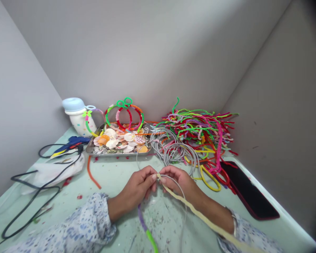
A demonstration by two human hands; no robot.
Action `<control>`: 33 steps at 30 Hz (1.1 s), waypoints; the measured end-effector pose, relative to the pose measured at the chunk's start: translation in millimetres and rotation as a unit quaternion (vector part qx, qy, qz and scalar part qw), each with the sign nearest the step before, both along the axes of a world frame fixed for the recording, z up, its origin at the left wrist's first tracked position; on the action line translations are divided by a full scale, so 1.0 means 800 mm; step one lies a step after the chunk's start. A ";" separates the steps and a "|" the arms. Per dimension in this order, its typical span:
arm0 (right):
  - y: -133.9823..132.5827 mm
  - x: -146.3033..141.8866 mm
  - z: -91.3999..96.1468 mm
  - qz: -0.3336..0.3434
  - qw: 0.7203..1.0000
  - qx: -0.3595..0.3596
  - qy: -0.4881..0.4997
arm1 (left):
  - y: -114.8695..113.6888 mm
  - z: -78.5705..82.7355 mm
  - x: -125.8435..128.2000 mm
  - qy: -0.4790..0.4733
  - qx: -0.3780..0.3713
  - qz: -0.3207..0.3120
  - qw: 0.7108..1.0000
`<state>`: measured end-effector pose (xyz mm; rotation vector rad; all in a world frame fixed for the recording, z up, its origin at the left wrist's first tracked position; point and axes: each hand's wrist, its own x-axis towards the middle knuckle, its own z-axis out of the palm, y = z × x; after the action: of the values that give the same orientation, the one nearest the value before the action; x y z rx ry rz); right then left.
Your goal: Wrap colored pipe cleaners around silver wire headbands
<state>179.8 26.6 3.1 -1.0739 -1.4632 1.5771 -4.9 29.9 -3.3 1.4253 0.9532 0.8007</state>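
Observation:
Close together at the middle of the table, my left hand (142, 183) and my right hand (183, 183) both have their fingers pinched. A pale yellow pipe cleaner (198, 212) starts at my fingertips, where its end lies around a thin grey wire (183, 194), and trails over my right forearm to the lower right. My left fingers grip the wire beside that end; the right thumb and fingers pinch the pipe cleaner. Below my left hand hangs a purple and green wrapped length (144, 225), whose upper part is hidden by the hand.
Behind my hands stands a metal tray (116, 154) of seashells, with wrapped hoops (143, 117) on it. Coiled grey wire (183, 149) and a heap of pipe cleaners (197, 123) lie right of it. A phone (250, 191), a bottle (79, 121) and a black cable (28, 202) flank the table.

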 end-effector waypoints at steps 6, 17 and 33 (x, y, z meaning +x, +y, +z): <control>0.000 -0.005 -0.008 -0.028 0.999 0.044 -0.017 | -0.004 0.001 0.000 0.019 0.017 -0.008 1.000; -0.001 -0.003 -0.010 -0.060 0.987 0.135 -0.070 | -0.001 -0.003 0.000 -0.031 -0.026 -0.023 0.999; 0.005 0.003 -0.007 -0.042 0.967 0.228 -0.107 | 0.005 -0.003 -0.002 -0.084 -0.087 -0.066 0.990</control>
<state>182.5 30.4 -2.7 -1.0325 -1.7885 1.0133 -6.3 34.2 -5.9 1.2352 0.7720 0.7092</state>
